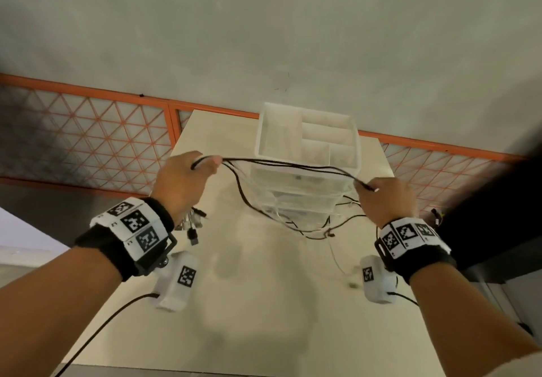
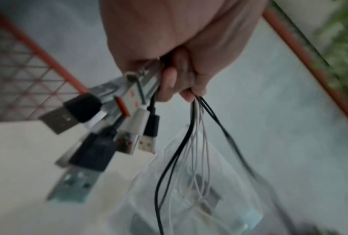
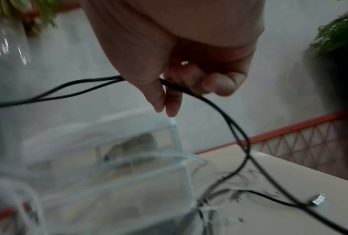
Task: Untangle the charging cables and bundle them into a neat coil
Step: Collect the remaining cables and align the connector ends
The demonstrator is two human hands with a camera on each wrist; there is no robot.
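Several black and white charging cables (image 1: 293, 165) stretch between my two raised hands above the table. My left hand (image 1: 187, 177) grips them near their plug ends; several USB plugs (image 2: 129, 130) hang below its curled fingers (image 2: 169, 82). My right hand (image 1: 384, 197) pinches the black strands (image 3: 189, 92) further along. From there the cables (image 3: 243, 143) drop in loose loops onto the table, where a small plug (image 3: 317, 201) lies. A sagging loop (image 1: 264, 209) hangs in front of the clear box.
A clear plastic drawer unit (image 1: 305, 189) with a white divided tray (image 1: 308, 136) on top stands at the far middle of the pale table (image 1: 264, 303). An orange-framed mesh fence (image 1: 88, 142) runs behind. A dark object (image 1: 498, 206) stands at the right edge.
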